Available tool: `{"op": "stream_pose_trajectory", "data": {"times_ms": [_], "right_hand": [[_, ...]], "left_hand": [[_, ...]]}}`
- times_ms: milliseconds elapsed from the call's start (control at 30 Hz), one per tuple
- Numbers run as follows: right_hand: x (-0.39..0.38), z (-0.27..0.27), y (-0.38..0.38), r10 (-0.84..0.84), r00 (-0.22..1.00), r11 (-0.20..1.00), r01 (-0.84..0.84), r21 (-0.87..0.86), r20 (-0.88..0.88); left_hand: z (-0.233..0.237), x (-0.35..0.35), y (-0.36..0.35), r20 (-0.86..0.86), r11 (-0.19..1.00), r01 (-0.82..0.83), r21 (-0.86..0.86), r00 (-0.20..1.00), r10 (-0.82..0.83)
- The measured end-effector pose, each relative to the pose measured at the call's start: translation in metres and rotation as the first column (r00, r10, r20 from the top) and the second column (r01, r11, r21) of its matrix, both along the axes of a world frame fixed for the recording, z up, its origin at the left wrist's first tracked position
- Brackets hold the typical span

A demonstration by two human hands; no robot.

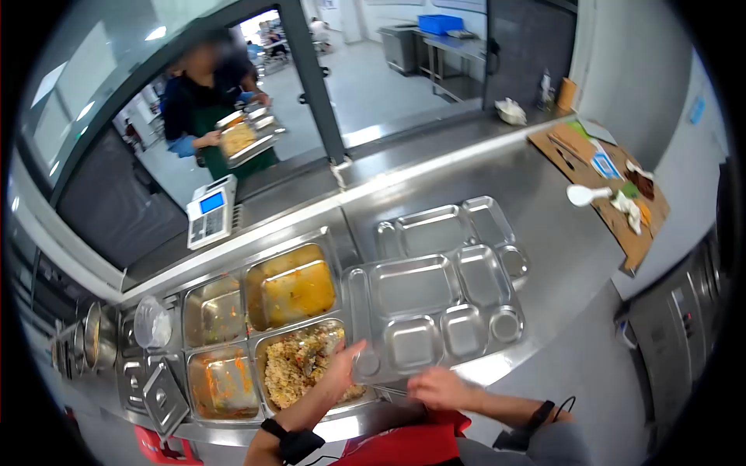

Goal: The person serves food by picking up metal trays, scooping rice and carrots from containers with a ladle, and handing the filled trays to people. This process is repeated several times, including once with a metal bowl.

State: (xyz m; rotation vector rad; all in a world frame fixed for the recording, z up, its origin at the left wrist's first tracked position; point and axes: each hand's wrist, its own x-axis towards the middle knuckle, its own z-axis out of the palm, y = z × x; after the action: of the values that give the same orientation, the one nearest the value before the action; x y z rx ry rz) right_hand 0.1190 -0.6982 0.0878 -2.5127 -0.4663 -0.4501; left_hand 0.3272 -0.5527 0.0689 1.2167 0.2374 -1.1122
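Note:
A steel compartment tray lies on the counter, overlapping a second steel tray behind it. My left hand is at the front tray's lower left corner, above the edge of a pan of fried rice; its visible fingers are stretched out, with nothing seen in them. Just in front of the same tray's near edge is my right hand. Its fingers are curled in, and anything inside them is hidden.
More steel pans, one with yellow liquid, sit at the left. A scale stands near the window, where a person holds a tray of food. At the right is a cardboard sheet with a white spoon and scraps.

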Motion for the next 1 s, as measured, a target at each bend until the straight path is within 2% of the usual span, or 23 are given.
{"op": "stream_pose_trajectory", "data": {"times_ms": [33, 100, 133, 200, 233, 300, 333, 400, 500, 533, 633, 700, 767, 800, 900, 933, 1000], "right_hand": [[0.0, 0.001, 0.009, 0.108, 0.993, 0.993, -0.106, -0.047, 0.043], [-0.004, -0.018, 0.024, 0.172, 0.965, 0.984, -0.157, 0.09, -0.196], [-0.004, -0.029, 0.03, 0.078, 0.937, 0.995, -0.093, -0.027, -0.339], [-0.003, -0.061, 0.04, -0.17, 0.813, 0.956, -0.001, -0.293, -0.557], [0.001, -0.084, 0.042, -0.137, 0.855, 0.938, -0.051, -0.343, -0.501], [0.011, -0.087, 0.059, -0.167, 0.878, 0.929, -0.013, -0.371, -0.448], [0.025, -0.056, 0.072, -0.211, 0.782, 0.924, -0.036, -0.381, -0.586], [0.036, -0.052, 0.079, -0.195, 0.786, 0.943, -0.014, -0.332, -0.586], [0.038, -0.045, 0.081, -0.164, 0.777, 0.972, 0.022, -0.235, -0.607], [0.033, -0.043, 0.08, -0.165, 0.813, 0.98, 0.07, -0.188, -0.559], [0.006, -0.015, 0.08, -0.13, 0.896, 0.984, 0.169, 0.055, -0.425], [-0.001, 0.047, 0.101, -0.259, 0.678, 0.941, 0.338, -0.021, -0.688], [-0.018, 0.062, 0.112, -0.295, 0.721, 0.942, 0.33, -0.064, -0.627], [-0.024, 0.071, 0.119, -0.308, 0.743, 0.943, 0.322, -0.086, -0.594], [-0.041, 0.105, 0.146, -0.312, 0.716, 0.947, 0.286, -0.145, -0.625], [-0.042, 0.114, 0.154, -0.331, 0.694, 0.943, 0.256, -0.211, -0.639], [-0.044, 0.128, 0.168, -0.373, 0.655, 0.924, 0.197, -0.329, -0.657]], "left_hand": [[0.005, -0.002, 0.016, 0.006, 0.999, -0.042, -0.007, 0.999, 0.042], [0.004, -0.001, 0.057, 0.095, 0.992, -0.111, -0.061, 0.989, 0.116], [0.006, -0.001, 0.08, 0.135, 0.986, -0.144, -0.087, 0.979, 0.155], [0.008, 0.0, 0.133, 0.169, 0.96, -0.281, -0.02, 0.945, 0.28], [0.002, -0.003, 0.164, 0.194, 0.939, -0.342, 0.034, 0.924, 0.329], [0.003, -0.017, 0.219, 0.288, 0.847, -0.527, 0.063, 0.823, 0.49], [0.0, -0.026, 0.248, 0.296, 0.796, -0.604, 0.037, 0.768, 0.568], [0.009, -0.05, 0.293, 0.279, 0.676, -0.737, 0.003, 0.65, 0.707], [-0.025, -0.085, 0.395, 0.294, 0.593, -0.805, -0.008, 0.565, 0.771], [-0.025, -0.099, 0.419, 0.312, 0.54, -0.841, 0.032, 0.522, 0.794], [-0.048, -0.141, 0.514, 0.325, 0.57, -0.819, 0.067, 0.558, 0.764], [-0.061, -0.163, 0.557, 0.312, 0.559, -0.825, 0.081, 0.553, 0.772], [-0.074, -0.18, 0.59, 0.291, 0.538, -0.836, 0.106, 0.544, 0.787], [-0.083, -0.185, 0.605, 0.235, 0.578, -0.814, 0.059, 0.574, 0.784], [-0.099, -0.2, 0.634, 0.215, 0.63, -0.753, 0.192, 0.658, 0.721], [-0.094, -0.202, 0.628, 0.248, 0.594, -0.777, 0.208, 0.629, 0.737], [-0.098, -0.204, 0.633, 0.214, 0.633, -0.742, 0.223, 0.67, 0.711]]}}
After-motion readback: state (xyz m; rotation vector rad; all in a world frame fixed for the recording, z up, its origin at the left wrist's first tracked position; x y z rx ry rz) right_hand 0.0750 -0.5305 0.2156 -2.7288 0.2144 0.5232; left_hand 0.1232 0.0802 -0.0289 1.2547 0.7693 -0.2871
